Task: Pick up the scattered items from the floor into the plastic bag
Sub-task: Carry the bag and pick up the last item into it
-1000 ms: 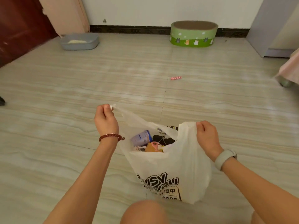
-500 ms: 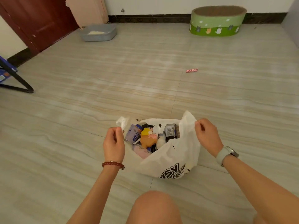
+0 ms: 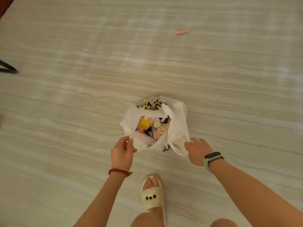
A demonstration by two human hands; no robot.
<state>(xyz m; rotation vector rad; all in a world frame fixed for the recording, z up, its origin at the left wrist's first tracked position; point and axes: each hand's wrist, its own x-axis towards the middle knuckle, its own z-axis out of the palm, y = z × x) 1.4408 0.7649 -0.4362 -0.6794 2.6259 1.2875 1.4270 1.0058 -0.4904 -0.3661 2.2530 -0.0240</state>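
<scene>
Since the earlier frame, the white plastic bag (image 3: 176,128) has gone from held up to resting on the floor (image 3: 65,112), mouth open. The left hand (image 3: 122,153) pinches its near rim, grip clamped on the film; the right hand (image 3: 197,150) touches a handle loop, fingers spread apart. A pink wrapper (image 3: 182,32) lies well apart beyond. It looks light and crinkly: pinch its middle. Bare floor surrounds everything.

Thin crinkled white plastic bag (image 3: 177,128); glossy wood-grain tile floor (image 3: 82,95); matt foam slipper (image 3: 153,198).
</scene>
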